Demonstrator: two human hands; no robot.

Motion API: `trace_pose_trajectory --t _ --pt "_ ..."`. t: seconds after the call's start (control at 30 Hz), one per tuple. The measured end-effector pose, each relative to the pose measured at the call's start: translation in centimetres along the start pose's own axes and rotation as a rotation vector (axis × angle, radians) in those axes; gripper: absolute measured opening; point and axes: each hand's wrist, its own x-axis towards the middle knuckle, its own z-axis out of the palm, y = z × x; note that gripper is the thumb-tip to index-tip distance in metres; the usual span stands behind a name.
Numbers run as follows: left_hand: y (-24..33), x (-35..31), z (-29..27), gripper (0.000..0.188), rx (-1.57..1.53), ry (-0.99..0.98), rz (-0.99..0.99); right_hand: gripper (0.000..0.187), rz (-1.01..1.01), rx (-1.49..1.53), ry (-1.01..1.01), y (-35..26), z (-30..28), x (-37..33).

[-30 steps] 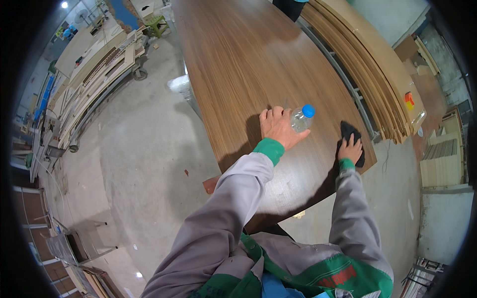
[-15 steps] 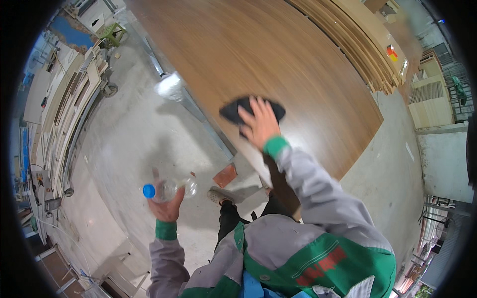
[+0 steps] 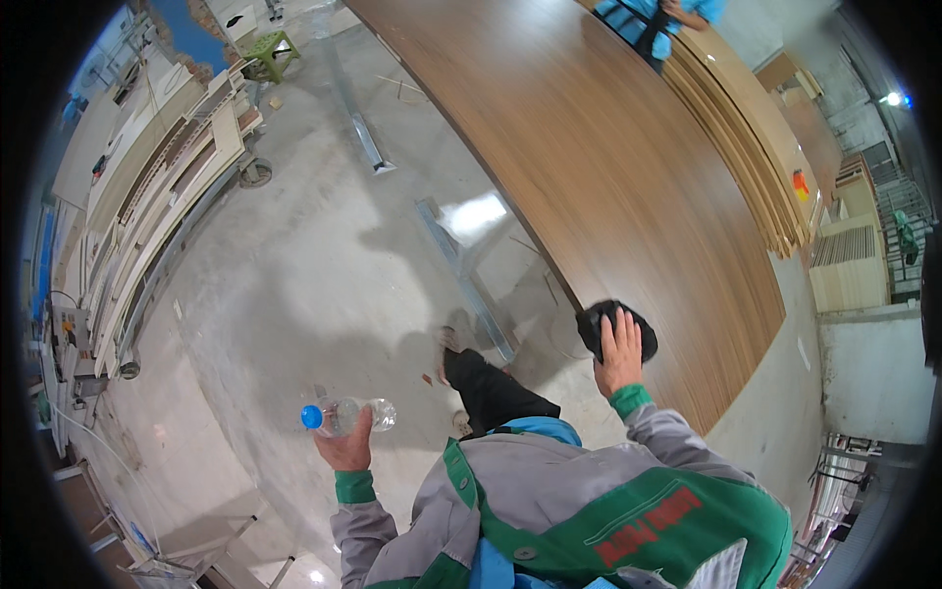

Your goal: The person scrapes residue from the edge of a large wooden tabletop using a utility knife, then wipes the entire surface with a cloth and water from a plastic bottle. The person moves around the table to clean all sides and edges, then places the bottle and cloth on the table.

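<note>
In my left hand (image 3: pixel 347 450) is a clear plastic bottle (image 3: pixel 353 416) with a blue cap, lying nearly sideways with its cap toward the left. My fingers wrap around it from below. My right hand (image 3: pixel 619 359) presses a black cloth (image 3: pixel 595 332) onto the near left part of a large brown wood-grain panel (image 3: pixel 628 187). The cloth is bunched under my fingers and reaches the panel's left edge. What lies beneath my palm is hidden.
Stacked boards (image 3: pixel 756 167) lie beyond the panel, with a co-worker in blue (image 3: pixel 702 14) at its far side. Metal bars (image 3: pixel 461 275) are on the floor left of the panel. A wheeled rack of boards (image 3: pixel 186 177) and a green stool (image 3: pixel 270 56) stand at the left.
My right hand has drawn the cloth nearer and toward the panel's left edge. The view has shifted, and the panel's left side now appears lifted off the floor bars. A co-worker has come into view.
</note>
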Motion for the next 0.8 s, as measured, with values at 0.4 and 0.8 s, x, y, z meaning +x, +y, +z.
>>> trace_pose_trajectory --t 0.4,0.8 --pt "9.0 30.4 -0.2 0.052 -0.049 0.044 -0.013 0.075 -0.149 0.101 0.104 -18.9 1.5 49.9" --pt "8.4 59.5 3.0 0.057 -0.001 0.045 0.027 0.070 -0.067 0.038 0.130 -32.8 3.1 84.9"
